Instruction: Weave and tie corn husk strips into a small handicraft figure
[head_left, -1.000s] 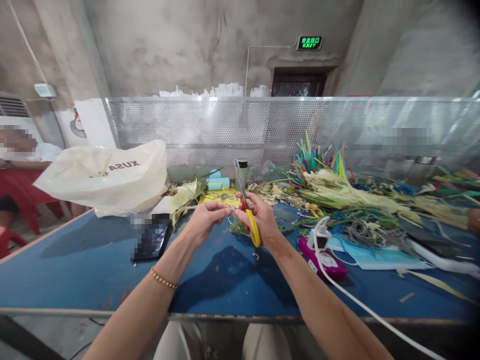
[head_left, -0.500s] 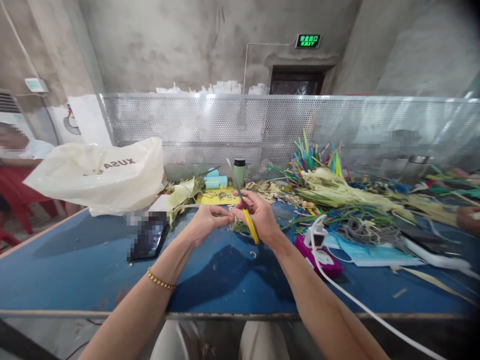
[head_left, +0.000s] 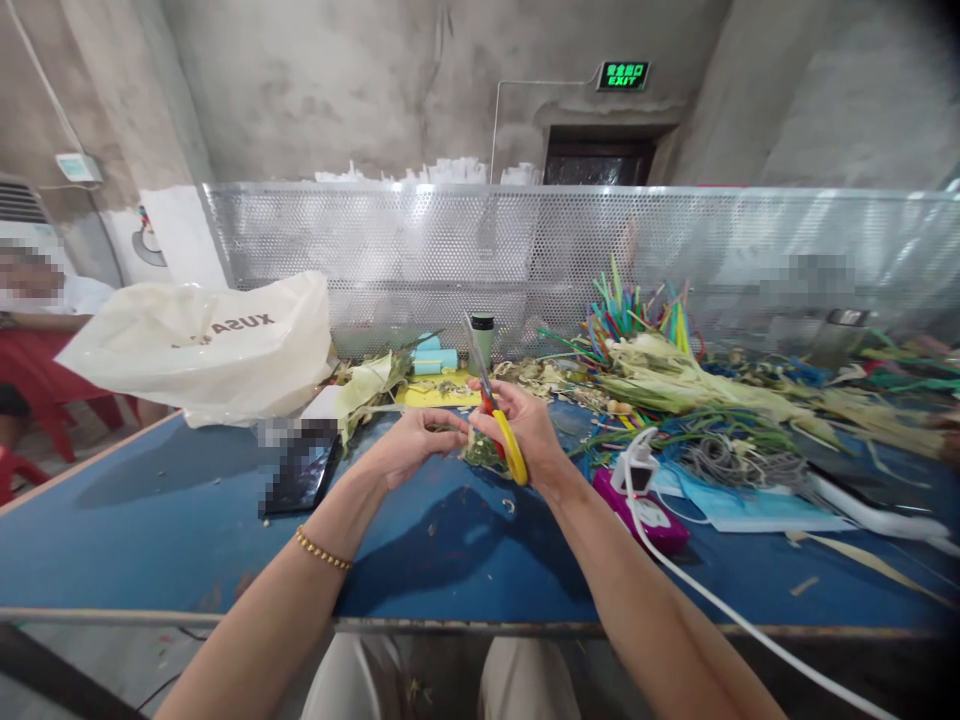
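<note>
A pair of scissors (head_left: 511,447) with yellow and red handles rests in my right hand (head_left: 529,420), its blades pointing up and away from me. Fingers closed in a pinch, my left hand (head_left: 412,445) meets the right fingertips, and whatever it grips is too small to make out. Just below the fingertips lies a small clump of green and pale plant scraps (head_left: 481,456) on the blue table (head_left: 435,560). Behind the hands is a yellow sheet (head_left: 429,393) strewn with bits of husk.
At left are a white plastic bag (head_left: 225,350) and a dark phone (head_left: 304,475). A green bottle (head_left: 481,345) stands against the mesh screen. On the right are corn husks (head_left: 690,385), a purple power strip (head_left: 641,512) with a white cable, and a blue mask (head_left: 765,508). Another person sits far left.
The scissors have turned in my right hand, so both handle loops now show, red beside yellow. My left hand stays nearly in place. A hand at the far right edge is gone from view.
</note>
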